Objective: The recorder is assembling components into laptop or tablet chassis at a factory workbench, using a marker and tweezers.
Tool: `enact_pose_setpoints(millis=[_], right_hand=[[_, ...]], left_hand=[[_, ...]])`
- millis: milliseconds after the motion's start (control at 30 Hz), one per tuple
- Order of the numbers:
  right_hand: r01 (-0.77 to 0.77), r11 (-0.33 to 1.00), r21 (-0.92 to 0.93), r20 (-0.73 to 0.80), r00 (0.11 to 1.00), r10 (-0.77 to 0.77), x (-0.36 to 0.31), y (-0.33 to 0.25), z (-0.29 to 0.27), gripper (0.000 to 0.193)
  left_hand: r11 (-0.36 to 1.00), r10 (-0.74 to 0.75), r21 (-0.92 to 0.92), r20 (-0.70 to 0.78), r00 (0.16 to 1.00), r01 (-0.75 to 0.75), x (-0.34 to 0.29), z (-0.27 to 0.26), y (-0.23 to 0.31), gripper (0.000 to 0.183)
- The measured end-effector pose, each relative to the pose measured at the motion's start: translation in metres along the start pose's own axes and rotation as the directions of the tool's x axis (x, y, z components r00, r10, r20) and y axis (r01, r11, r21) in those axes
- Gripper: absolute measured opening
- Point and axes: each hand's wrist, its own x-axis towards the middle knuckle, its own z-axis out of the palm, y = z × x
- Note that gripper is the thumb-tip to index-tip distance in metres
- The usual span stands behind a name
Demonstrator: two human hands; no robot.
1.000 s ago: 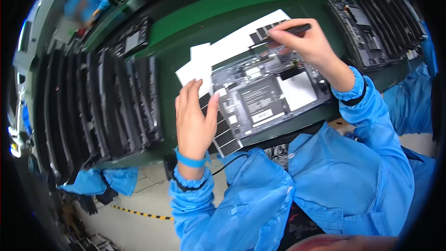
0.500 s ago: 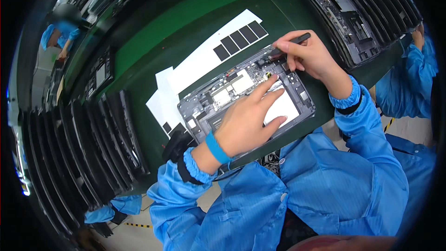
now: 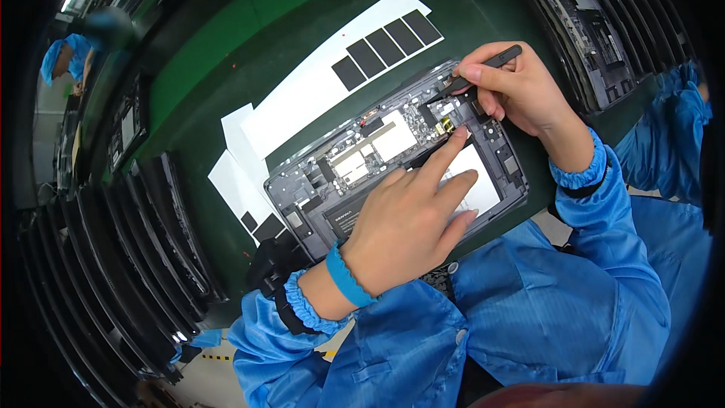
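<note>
An opened tablet-like device (image 3: pixel 288 190) lies at a slant in front of me, its circuit board (image 3: pixel 411 125) and black battery (image 3: pixel 340 221) exposed. My left hand (image 3: pixel 408 215) rests over its lower middle with fingers spread. The index fingertip is beside a small yellow piece (image 3: pixel 447 125) on the board, and the other fingers lie over a bright white rectangle (image 3: pixel 483 170). My right hand (image 3: pixel 525 94) is closed around slim black tweezers (image 3: pixel 504 56) at the device's upper right. Their tips reach down to the board; whether they pinch anything is too small to tell.
White sheets (image 3: pixel 302 94) with black rectangular pads (image 3: pixel 385 45) lie beyond the device. Rows of upright dark panels stand at left (image 3: pixel 98 272) and far right (image 3: pixel 585 38). A black object (image 3: pixel 268 264) sits by my left wrist. Other people in blue work nearby.
The view has shifted, and the device appears nearer. My right hand has brought the tweezers' tips onto the board, while my left hand stays spread over the device.
</note>
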Motion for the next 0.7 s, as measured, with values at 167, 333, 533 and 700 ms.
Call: enact_pose_setpoints(millis=[167,333,533,700], right_hand=[[-0.034,0.999,0.042,0.029,0.999,0.033,0.0,-0.002,-0.004,0.016],[-0.017,0.999,0.048,0.037,0.999,0.015,0.002,0.0,-0.005,0.016],[-0.016,0.999,0.042,0.007,1.0,0.016,0.0,0.0,-0.004,0.017],[0.063,0.994,0.085,-0.014,0.998,-0.062,-0.005,0.002,0.004,0.023]], left_hand=[[1.0,0.002,0.024,0.002,1.0,-0.002,-0.001,-0.001,0.0,0.034],[1.0,-0.007,0.022,-0.039,0.999,0.008,0.002,0.001,-0.001,0.039],[0.943,-0.069,0.322,-0.062,0.996,0.085,0.003,0.006,-0.001,0.064],[0.924,-0.019,0.38,-0.063,0.998,0.041,0.0,0.01,-0.002,0.065]])
